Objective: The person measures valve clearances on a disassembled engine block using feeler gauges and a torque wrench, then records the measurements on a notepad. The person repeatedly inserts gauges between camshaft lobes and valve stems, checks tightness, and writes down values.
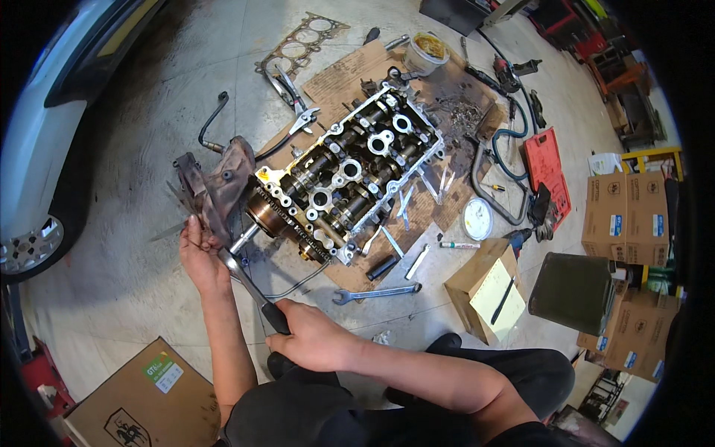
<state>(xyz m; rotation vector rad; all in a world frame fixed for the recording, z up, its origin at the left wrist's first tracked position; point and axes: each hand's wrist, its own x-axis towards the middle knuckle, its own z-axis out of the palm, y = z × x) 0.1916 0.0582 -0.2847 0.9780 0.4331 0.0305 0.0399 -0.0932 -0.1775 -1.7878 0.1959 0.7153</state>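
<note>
A cylinder head [350,167] with exposed camshafts lies on cardboard in front of me. My right hand [313,335] is closed around the black grip of a ratchet wrench [257,292]. The ratchet's shiny extension [244,238] reaches to the dark sprocket [269,211] at the head's near left end. My left hand [202,257] is beside the ratchet's head, fingers curled. Thin metal blades fan out past its fingertips, like a feeler gauge [165,233]; its body is hidden in the hand. Just beyond it sits a rusty brown metal part [223,182].
A combination wrench [377,293] lies nearest me, with a marker [459,245] and a round white lid [477,218] to its right. Pliers [287,89] and a head gasket [304,43] lie beyond. A notepad [497,302] with a pen rests on a cardboard box. A car [45,156] stands left.
</note>
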